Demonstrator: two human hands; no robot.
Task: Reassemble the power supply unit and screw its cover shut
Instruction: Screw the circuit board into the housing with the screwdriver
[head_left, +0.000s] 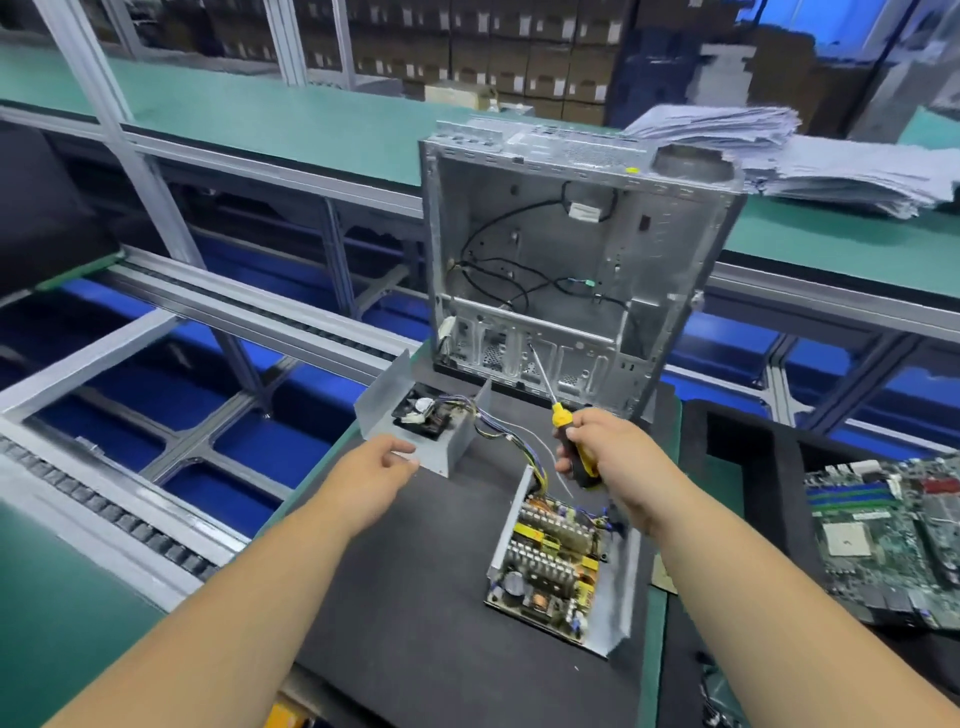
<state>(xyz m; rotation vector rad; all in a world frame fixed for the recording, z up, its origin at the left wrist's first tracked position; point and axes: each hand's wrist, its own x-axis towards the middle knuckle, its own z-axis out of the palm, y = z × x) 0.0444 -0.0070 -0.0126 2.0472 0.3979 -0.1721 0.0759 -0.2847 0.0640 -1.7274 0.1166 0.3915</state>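
Lower centre of the frame, the power supply base (558, 564) lies open on the dark mat (415, 597) over the tabletop, its circuit board facing up, likely awaiting its lid. Just above it, the right hand (605, 449) grips a yellow-handled screwdriver (563, 431), shaft pointing up and away, apparently kept ready for the screws. Left of centre, the left hand (382, 462) reaches with relaxed fingers touching the cover (423, 418), which carries the fan and is tethered by wires. Beyond stands an empty computer case (576, 270).
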